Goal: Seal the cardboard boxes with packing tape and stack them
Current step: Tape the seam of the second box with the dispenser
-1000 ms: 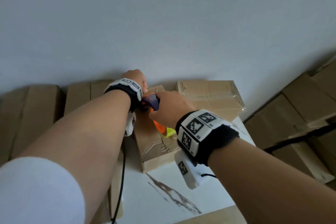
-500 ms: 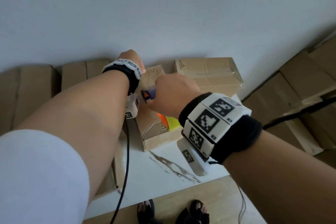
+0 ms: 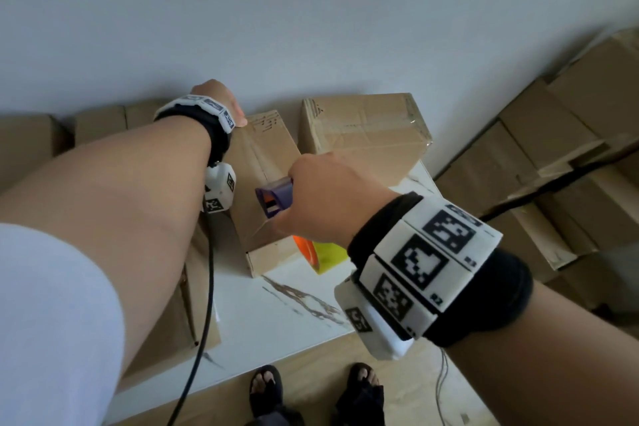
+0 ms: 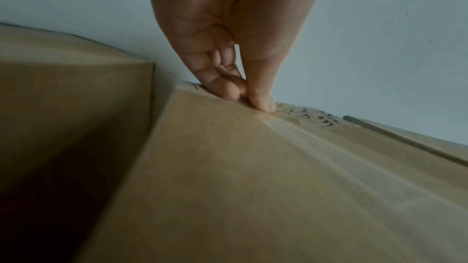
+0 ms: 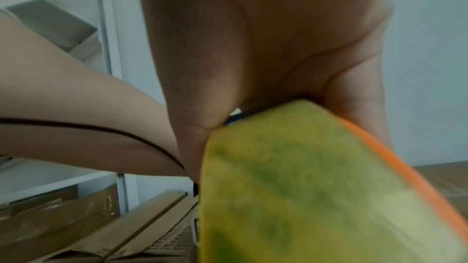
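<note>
Cardboard, brown and narrow, the box (image 3: pixel 266 180) lies on the white desk (image 3: pixel 276 315); keep the right hand's (image 3: pixel 332 197) grip round the purple-and-orange tape dispenser (image 3: pixel 275 197), drawing it low along the seam. Left wrist view: left hand (image 4: pixel 228 33) fingertips (image 4: pixel 260 103) pin the tape's far end; press firmly. Right wrist view: the yellow-green tape roll (image 5: pixel 316 187) fills the frame.
</note>
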Demonstrator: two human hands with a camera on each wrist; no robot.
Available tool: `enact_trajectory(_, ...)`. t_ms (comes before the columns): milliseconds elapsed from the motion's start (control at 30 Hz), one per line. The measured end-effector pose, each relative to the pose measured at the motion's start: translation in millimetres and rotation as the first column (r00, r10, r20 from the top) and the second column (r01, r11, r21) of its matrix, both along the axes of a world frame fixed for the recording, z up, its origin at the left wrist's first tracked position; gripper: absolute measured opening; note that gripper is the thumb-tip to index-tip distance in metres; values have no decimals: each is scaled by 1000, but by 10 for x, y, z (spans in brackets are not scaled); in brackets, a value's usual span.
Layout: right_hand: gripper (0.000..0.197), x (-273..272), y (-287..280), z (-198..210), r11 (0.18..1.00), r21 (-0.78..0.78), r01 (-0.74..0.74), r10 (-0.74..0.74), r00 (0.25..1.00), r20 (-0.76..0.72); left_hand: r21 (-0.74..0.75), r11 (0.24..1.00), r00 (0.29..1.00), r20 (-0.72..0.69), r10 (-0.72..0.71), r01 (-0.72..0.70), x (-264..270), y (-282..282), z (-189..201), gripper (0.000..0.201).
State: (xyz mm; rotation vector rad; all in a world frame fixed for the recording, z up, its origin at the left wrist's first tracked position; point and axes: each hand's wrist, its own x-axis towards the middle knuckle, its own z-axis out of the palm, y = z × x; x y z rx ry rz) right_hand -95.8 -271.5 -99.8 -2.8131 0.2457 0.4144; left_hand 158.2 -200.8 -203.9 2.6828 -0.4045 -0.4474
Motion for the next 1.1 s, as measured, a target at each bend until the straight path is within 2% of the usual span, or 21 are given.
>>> enact_trajectory(200,34,131,7,24,999,-39,-37,36,999,-27,4,1000,999,-42,23,-23,13,0,33,15)
enact_trajectory(267,34,195,0,42,998,-47,-45,43,998,-41,43,998,998,-56,39,-37,106,-7,-21,26)
enact_trajectory(367,35,343,-31,68,994,-88,-66,60,996,-70,87,995,997,-53,61,-57,463,-21,-303,48)
enact_trajectory(533,38,472,-69,56,991,-111,-70,62,995,-72,52,999,997,-72,-2,5,100,12,109,39)
enact_trajectory(600,36,462,-85,51,992,-107,-69,61,995,-77,108,992,997,-50,-67,72,30,-6,130,63)
enact_trajectory(700,36,455,-92,77,993,-96,-70,62,994,-86,285,942,983,-101,-154,177,-121,-36,107,119)
enact_trajectory(733,37,454,-88,86,992,-100,-72,64,995,-77,335,920,978,-118,-172,203,-161,-32,94,132)
enact_trajectory(800,39,445,-74,89,991,-109,-78,72,996,-55,386,897,974,-143,-173,216,-237,-40,63,145)
enact_trajectory(867,39,426,-59,87,991,-102,-83,79,996,-43,378,896,971,-125,-202,235,-285,-49,-73,146)
enact_trajectory(933,38,418,-65,85,992,-98,-80,77,996,-37,376,885,962,-104,-253,274,-419,-46,-94,138)
enact_trajectory(1033,37,411,-52,93,991,-107,-84,79,996,-45,323,913,967,-121,-222,250,-591,16,-33,115)
enact_trajectory(1100,38,407,-32,94,989,-118,-90,85,995,-43,276,940,977,-127,-170,199,-635,59,3,119)
